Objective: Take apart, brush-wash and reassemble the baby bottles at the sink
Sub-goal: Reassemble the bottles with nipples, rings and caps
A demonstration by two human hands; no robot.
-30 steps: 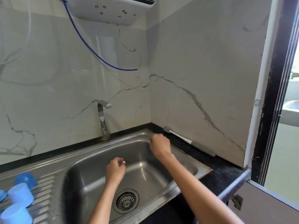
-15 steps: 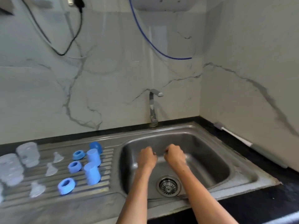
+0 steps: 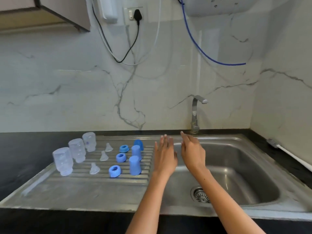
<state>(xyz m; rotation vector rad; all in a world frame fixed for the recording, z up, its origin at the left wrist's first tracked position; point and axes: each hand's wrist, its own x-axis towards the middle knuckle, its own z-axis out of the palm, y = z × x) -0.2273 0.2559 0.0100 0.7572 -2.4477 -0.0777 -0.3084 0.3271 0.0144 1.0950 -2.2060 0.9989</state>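
Both hands uncurled since prev | L hand (image 3: 164, 156) & R hand (image 3: 192, 152) spread flat, empty, over sink (image 3: 236, 159) edge

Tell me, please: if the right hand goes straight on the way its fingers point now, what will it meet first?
Probably the base of the tap. The right hand is open over the sink basin, its fingers aimed at the back rim just left of the tap; nothing else shows between. Depth is uncertain.

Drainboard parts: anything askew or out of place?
One blue cap, the farthest, lies tipped on its side, while the other two caps stand upright. Bottles, nipples and rings sit in tidy rows. Both hands are empty.
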